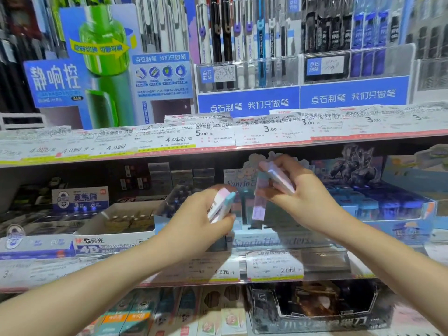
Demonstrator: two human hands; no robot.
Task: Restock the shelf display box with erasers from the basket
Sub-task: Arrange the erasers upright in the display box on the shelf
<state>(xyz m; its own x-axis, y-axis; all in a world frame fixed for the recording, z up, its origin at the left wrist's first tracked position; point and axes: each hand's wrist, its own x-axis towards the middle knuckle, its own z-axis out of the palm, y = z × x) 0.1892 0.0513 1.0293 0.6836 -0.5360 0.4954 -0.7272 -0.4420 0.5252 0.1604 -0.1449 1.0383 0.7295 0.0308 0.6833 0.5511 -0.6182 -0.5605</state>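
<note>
The pale blue display box (278, 240) with a cartoon header card stands on the middle shelf, straight ahead. My left hand (201, 219) grips a pastel pink, white and teal eraser (221, 204) just left of the box. My right hand (305, 197) holds a pastel pink and lilac eraser (278, 177) above the box, and another long pink and teal eraser (260, 200) stands upright under its fingers, its lower end in the box. The basket is out of view.
A white 4B eraser box (114, 229) sits left of the display box, and a blue box of small items (397, 214) sits to its right. Price-tag strips (274, 265) line the shelf edges. Pen racks fill the shelf above; more boxes (315, 309) stand below.
</note>
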